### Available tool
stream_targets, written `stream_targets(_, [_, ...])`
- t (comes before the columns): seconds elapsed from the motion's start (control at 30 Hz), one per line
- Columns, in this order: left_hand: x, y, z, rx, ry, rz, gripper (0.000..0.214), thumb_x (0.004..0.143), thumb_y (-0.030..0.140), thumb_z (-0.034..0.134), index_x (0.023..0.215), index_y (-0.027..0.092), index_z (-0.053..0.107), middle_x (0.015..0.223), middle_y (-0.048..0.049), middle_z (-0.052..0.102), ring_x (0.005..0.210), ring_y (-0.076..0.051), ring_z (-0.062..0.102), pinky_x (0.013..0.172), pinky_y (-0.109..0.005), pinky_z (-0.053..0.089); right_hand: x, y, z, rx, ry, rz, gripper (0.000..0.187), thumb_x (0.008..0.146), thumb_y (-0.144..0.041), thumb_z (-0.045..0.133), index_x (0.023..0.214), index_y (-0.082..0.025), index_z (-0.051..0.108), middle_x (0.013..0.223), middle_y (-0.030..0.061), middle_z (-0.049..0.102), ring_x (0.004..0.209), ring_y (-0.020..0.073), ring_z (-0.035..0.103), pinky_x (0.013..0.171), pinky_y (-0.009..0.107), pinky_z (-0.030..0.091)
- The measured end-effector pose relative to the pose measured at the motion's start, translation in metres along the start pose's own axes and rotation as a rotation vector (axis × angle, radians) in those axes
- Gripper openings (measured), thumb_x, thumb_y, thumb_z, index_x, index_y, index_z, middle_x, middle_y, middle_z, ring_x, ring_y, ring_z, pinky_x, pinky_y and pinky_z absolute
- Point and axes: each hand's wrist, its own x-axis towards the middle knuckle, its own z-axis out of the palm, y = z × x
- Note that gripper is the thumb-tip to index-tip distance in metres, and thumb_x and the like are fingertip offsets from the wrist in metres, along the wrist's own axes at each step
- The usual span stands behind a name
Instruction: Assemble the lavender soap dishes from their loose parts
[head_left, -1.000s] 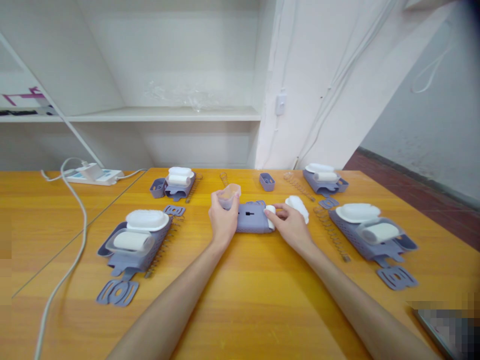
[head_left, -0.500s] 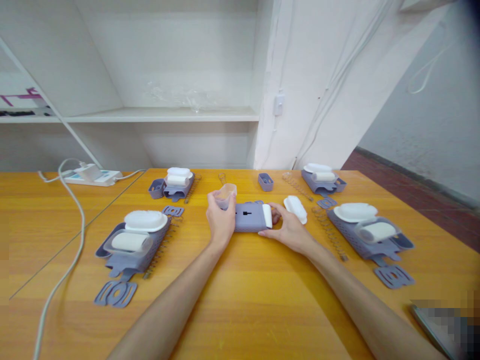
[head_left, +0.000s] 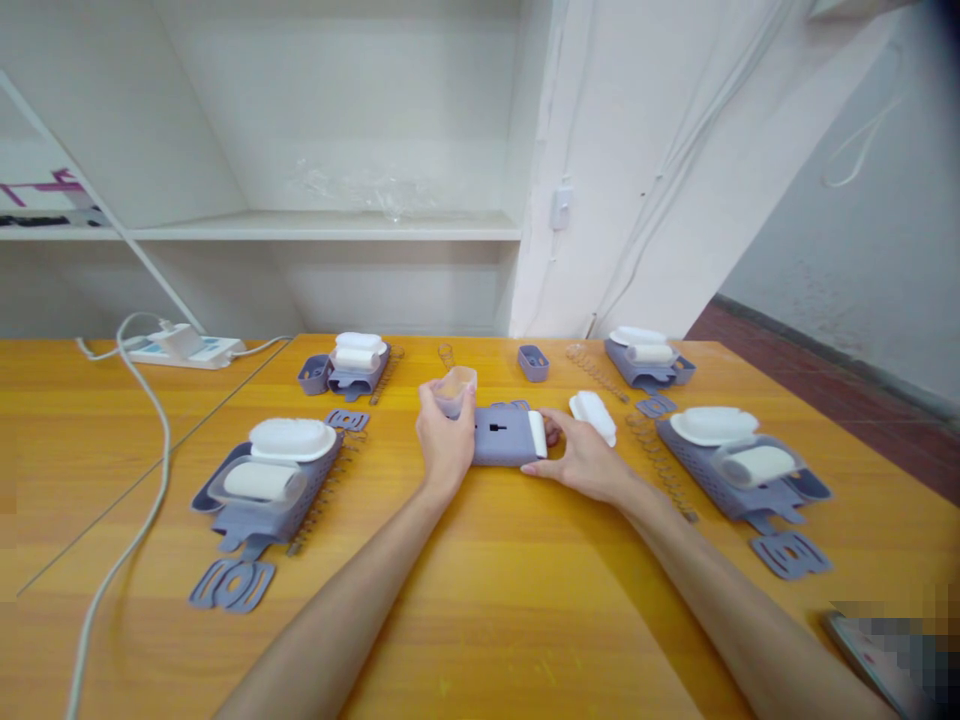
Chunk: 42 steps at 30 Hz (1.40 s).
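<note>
Purple holder (head_left: 499,442) lies between your two hands, mid-table and a little in from the far edge of the table (head_left: 480,600), its slotted face upward. Your hands are apart from each other: the left hand (head_left: 444,435) is curled round a clear cup (head_left: 456,388) at the holder's left end, while the right hand (head_left: 581,458) spans the right end, thumb at the lower corner and fingers behind, seemingly clamped on it beside a white end piece (head_left: 538,434). You seem to be seating or straightening that white piece; the next move probably calls for a steady left hand and even pressure from the right, so nothing tilts. Count four loaded purple stands (head_left: 285,500) around you, two towards the table's left side and two towards its right edge, each bearing a white oval dish (head_left: 292,440) and a white roll (head_left: 262,480). One loose white dish (head_left: 592,418) lies just beyond your right hand, making five. Small purple boxes (head_left: 533,363) number five, wire coils (head_left: 664,468) five and flat cut-out plates (head_left: 791,555) five, the one behind your holder mostly hidden.
</note>
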Motion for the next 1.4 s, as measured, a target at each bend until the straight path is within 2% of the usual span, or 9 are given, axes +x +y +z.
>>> stream_targets(0.17, [0.0,-0.001,0.0,-0.007,0.002,0.014,0.042,0.08,0.05,0.055,0.108,0.021,0.047,0.102,-0.0083,0.063,0.095,-0.023,0.06,0.082,-0.032,0.046,0.001,-0.003,-0.003,-0.087,0.002,-0.059,0.045,0.055,-0.041,0.079,0.093,-0.022,0.064,0.076,-0.0008,0.064,0.068,0.0174,0.055,0.065,0.03,0.043])
stream_targets(0.3, [0.0,-0.002,0.001,0.001,0.004,0.013,0.042,0.079,0.051,0.055,0.108,0.02,0.047,0.101,-0.0081,0.063,0.094,-0.023,0.06,0.081,-0.033,0.046,0.001,-0.003,-0.003,-0.234,-0.032,-0.129,0.038,0.059,-0.043,0.076,0.086,-0.02,0.062,0.078,0.0012,0.061,0.072,0.0189,0.053,0.067,0.031,0.041])
stream_targets(0.43, [0.001,-0.005,0.002,0.003,0.012,0.03,0.043,0.079,0.051,0.056,0.108,0.021,0.047,0.103,-0.0083,0.063,0.096,-0.024,0.06,0.083,-0.035,0.046,-0.002,0.001,0.002,-0.3,0.007,-0.154,0.044,0.064,-0.044,0.074,0.097,-0.02,0.058,0.084,0.0031,0.06,0.078,0.0207,0.051,0.071,0.034,0.041])
stream_targets(0.6, [0.001,-0.006,0.003,-0.023,-0.002,0.058,0.041,0.079,0.049,0.056,0.108,0.022,0.046,0.103,-0.0082,0.062,0.096,-0.024,0.06,0.084,-0.036,0.046,-0.003,0.008,0.006,-0.248,0.055,-0.141,0.059,0.064,-0.042,0.075,0.114,-0.02,0.051,0.096,0.0048,0.059,0.086,0.0221,0.052,0.078,0.037,0.042])
stream_targets(0.8, [0.003,-0.005,0.003,-0.036,0.001,0.028,0.039,0.079,0.049,0.057,0.106,0.022,0.046,0.101,-0.0076,0.062,0.093,-0.023,0.06,0.082,-0.035,0.046,0.002,0.012,0.008,-0.203,0.033,-0.138,0.065,0.066,-0.04,0.074,0.123,-0.02,0.048,0.101,0.0052,0.06,0.091,0.0227,0.053,0.083,0.039,0.041])
stream_targets(1.0, [0.004,-0.006,0.004,-0.041,-0.01,0.003,0.04,0.078,0.049,0.058,0.105,0.022,0.046,0.1,-0.0072,0.062,0.093,-0.023,0.06,0.082,-0.035,0.046,0.0,0.01,0.01,-0.352,-0.014,-0.115,0.068,0.073,-0.045,0.067,0.133,-0.024,0.042,0.106,0.0066,0.059,0.101,0.0261,0.05,0.09,0.046,0.036])
stream_targets(1.13, [0.004,-0.007,0.005,-0.034,0.008,0.003,0.04,0.079,0.049,0.057,0.106,0.022,0.046,0.101,-0.008,0.062,0.094,-0.023,0.059,0.083,-0.036,0.046,-0.001,0.009,0.014,-0.413,0.054,-0.135,0.07,0.075,-0.051,0.064,0.135,-0.023,0.04,0.108,0.0085,0.058,0.103,0.0275,0.05,0.089,0.045,0.036])
stream_targets(1.3, [0.002,-0.007,0.005,-0.045,0.023,0.005,0.04,0.079,0.049,0.056,0.107,0.021,0.046,0.102,-0.0083,0.062,0.095,-0.023,0.06,0.082,-0.035,0.046,-0.002,0.007,0.018,-0.382,0.135,-0.189,0.058,0.082,-0.051,0.055,0.132,-0.023,0.044,0.113,0.0077,0.059,0.105,0.0248,0.051,0.09,0.041,0.038])
stream_targets(1.4, [0.002,-0.007,0.004,-0.049,0.025,0.002,0.04,0.08,0.049,0.056,0.107,0.022,0.046,0.102,-0.0084,0.062,0.095,-0.023,0.06,0.083,-0.035,0.046,-0.003,0.003,0.018,-0.438,0.216,-0.215,0.04,0.086,-0.046,0.051,0.117,-0.022,0.06,0.108,0.008,0.061,0.101,0.0238,0.052,0.089,0.04,0.038])
